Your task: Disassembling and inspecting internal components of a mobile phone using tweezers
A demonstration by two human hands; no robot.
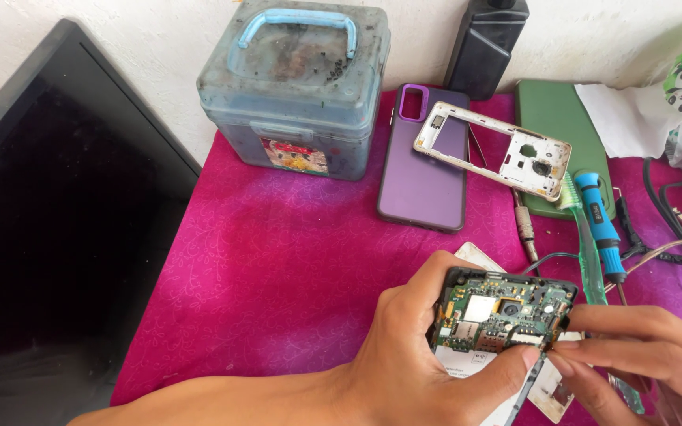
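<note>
**Hands on an opened phone**

Over a pink cloth [278, 260], the left hand [412, 355] grips an opened phone [503, 315], circuit board up. The right hand [641, 347] pinches its lower right edge. A purple case [420, 170] lies behind.

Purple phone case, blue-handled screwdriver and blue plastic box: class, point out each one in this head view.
Purple phone case [421, 170], head view, middle of its back.
Blue-handled screwdriver [600, 222], head view, on its handle.
Blue plastic box [294, 99], head view, front edge of its lid.
</note>
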